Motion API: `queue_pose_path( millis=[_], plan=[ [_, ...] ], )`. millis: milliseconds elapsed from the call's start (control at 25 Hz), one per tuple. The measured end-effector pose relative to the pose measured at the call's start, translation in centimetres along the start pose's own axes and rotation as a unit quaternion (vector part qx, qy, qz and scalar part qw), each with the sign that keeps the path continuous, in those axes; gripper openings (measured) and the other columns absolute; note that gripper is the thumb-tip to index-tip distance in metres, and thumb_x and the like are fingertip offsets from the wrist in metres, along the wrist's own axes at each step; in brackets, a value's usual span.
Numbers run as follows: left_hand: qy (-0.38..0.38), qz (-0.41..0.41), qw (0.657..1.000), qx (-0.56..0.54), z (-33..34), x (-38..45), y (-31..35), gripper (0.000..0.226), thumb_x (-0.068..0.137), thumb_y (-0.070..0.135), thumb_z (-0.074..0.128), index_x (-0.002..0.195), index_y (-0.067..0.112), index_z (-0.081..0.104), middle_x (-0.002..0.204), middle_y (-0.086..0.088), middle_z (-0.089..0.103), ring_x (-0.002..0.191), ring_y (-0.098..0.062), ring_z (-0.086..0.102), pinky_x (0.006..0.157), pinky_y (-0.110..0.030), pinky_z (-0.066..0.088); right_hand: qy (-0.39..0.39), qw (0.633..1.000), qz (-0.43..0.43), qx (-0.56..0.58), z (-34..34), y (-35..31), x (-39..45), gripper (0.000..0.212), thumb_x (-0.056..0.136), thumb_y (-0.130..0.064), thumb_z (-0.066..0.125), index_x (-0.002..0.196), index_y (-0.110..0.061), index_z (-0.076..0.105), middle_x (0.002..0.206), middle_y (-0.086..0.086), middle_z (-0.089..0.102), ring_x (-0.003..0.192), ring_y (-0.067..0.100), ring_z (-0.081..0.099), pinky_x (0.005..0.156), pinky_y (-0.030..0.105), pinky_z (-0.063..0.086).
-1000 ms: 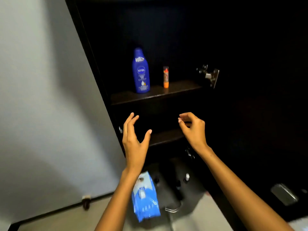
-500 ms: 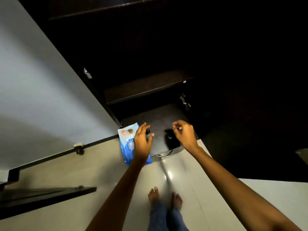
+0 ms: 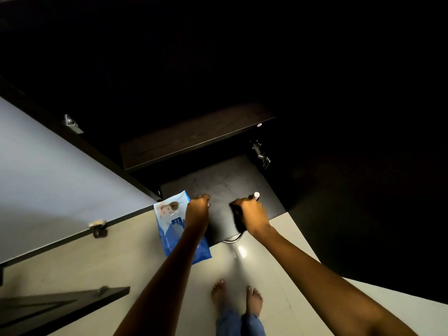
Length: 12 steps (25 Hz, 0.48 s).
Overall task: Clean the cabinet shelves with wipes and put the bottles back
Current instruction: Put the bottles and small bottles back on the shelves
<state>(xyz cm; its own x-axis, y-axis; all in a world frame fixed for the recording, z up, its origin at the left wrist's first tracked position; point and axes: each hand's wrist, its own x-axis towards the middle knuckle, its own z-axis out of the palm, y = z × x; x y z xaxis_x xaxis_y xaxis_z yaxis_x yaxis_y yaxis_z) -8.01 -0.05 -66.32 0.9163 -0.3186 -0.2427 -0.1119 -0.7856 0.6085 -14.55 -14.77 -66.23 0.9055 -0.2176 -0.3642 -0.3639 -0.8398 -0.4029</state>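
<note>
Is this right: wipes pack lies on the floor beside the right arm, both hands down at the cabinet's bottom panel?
Not quite. In the head view the wipes pack lies beside the left arm, partly under it, not the right. The rest holds: the pack is on the floor at the cabinet's edge, and the left hand and right hand are both down at the cabinet's bottom panel.

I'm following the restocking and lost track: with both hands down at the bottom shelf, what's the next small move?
Probably lift. The right hand grips a dark bottle on the bottom shelf; the shelf above looks bare. The left hand's grip is unclear.
</note>
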Motion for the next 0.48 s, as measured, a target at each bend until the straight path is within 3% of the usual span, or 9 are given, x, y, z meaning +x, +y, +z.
queue_pose_path(
  millis=[80,200,480],
  plan=[
    [0.006,0.008,1.0,-0.008,-0.2,-0.1,0.4,0.03,0.085,0.012,0.048,0.101,-0.006,0.064,0.095,-0.026,0.067,0.09,-0.037,0.063,0.081,-0.04,0.048,-0.005,1.0,0.003,-0.026,0.0,-0.5,0.8,0.019,0.08,0.001,0.054,0.092,-0.01,0.064,0.09,0.014,0.067,0.087,0.037,0.061,0.074,0.034,0.047],
    [0.027,0.019,0.998,-0.049,-1.3,-0.7,1.6,0.019,0.081,0.003,0.059,0.098,-0.003,0.066,0.095,-0.022,0.068,0.09,-0.034,0.063,0.082,-0.037,0.047,0.004,1.0,0.009,0.007,-1.1,-1.2,1.1,0.016,0.076,0.001,0.053,0.081,-0.012,0.062,0.083,0.013,0.068,0.082,0.037,0.063,0.085,0.037,0.044],
    [0.08,0.068,0.99,-0.089,-7.5,-3.4,5.8,0.021,0.08,0.001,0.066,0.102,0.001,0.066,0.097,-0.014,0.071,0.089,-0.024,0.067,0.083,-0.028,0.049,0.113,0.991,-0.043,0.061,-8.2,-4.5,-1.8,0.029,0.077,0.0,0.057,0.101,-0.014,0.063,0.101,0.017,0.069,0.096,0.039,0.063,0.078,0.043,0.053]
  ],
)
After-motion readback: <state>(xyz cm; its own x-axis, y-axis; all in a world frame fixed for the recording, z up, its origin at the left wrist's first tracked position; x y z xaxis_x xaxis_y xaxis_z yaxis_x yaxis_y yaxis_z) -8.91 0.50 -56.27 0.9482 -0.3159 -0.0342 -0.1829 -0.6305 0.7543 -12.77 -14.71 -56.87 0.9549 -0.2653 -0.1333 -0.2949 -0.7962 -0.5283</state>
